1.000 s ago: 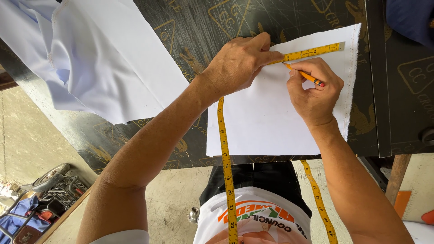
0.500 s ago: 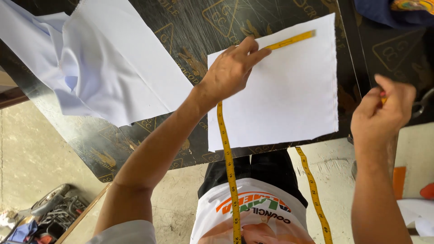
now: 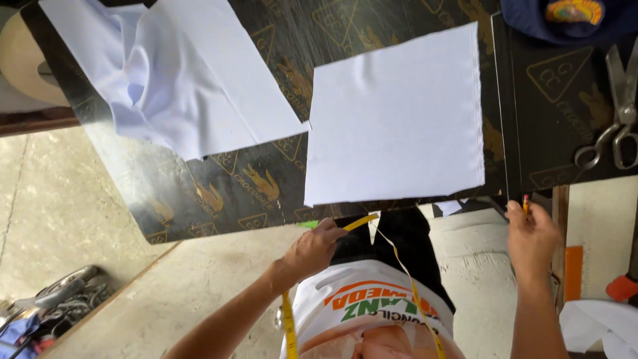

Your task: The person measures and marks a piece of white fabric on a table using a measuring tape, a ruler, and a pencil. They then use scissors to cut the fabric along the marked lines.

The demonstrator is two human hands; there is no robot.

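Observation:
A square piece of white cloth [image 3: 397,113] lies flat on the dark table [image 3: 252,179]. My left hand [image 3: 316,247] is below the table's near edge and pinches the end of a yellow measuring tape [image 3: 362,221], which runs down around my neck. My right hand [image 3: 531,234] is off the table at the right, closed on a short pencil [image 3: 526,201] with its tip up. Neither hand touches the cloth.
A larger loose white cloth [image 3: 173,73] lies crumpled at the table's left. Metal scissors [image 3: 618,113] rest on the dark board at the right, with a dark blue garment [image 3: 571,16] behind them. A concrete floor and scattered items [image 3: 60,299] lie below left.
My left hand has pulled the tape off the white cloth and drawn back below the table edge. My right hand moved away to the right and lower with the pencil.

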